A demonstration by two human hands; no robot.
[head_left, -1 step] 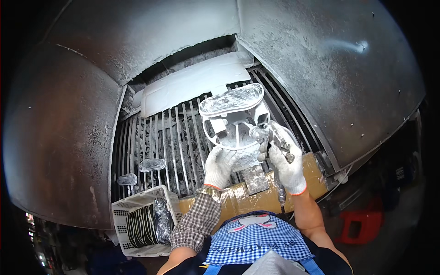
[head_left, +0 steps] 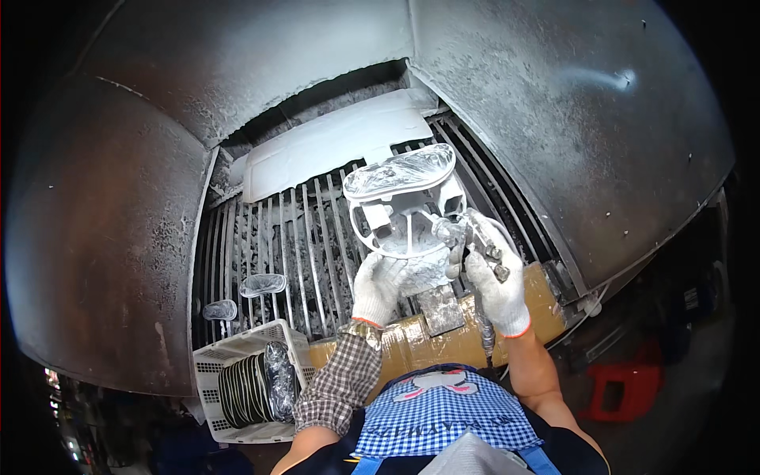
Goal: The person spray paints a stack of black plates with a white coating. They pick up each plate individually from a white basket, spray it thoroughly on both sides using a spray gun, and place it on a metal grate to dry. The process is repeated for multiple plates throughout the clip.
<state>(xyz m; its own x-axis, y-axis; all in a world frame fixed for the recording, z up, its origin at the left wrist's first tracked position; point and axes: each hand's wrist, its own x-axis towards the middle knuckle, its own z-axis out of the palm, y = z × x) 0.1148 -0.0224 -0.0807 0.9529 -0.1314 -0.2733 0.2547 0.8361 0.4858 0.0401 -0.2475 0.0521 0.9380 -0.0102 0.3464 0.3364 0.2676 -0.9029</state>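
Observation:
My left hand (head_left: 378, 289), in a white knit glove, is closed on the near edge of a white ring-shaped stand with spokes (head_left: 410, 229); part of its grip is hidden. Two squarish hollow blocks rise from the ring. On them rests an oval part with a white rim and clear plastic film over its face (head_left: 400, 174). My right hand (head_left: 499, 289), also gloved, is wrapped around a paint-smeared spray gun (head_left: 453, 231). Its nozzle points toward the right side of the stand, close to the spokes. A hose hangs below the gun.
A metal grate (head_left: 305, 245) lies beneath, inside a metal booth with powdery walls (head_left: 633, 142). A pale sheet (head_left: 340, 146) covers its far end. Two small film-covered oval parts (head_left: 263, 285) stand at left. A white crate (head_left: 297, 348) holds dark oval parts. Brown tape covers the front ledge (head_left: 404, 340).

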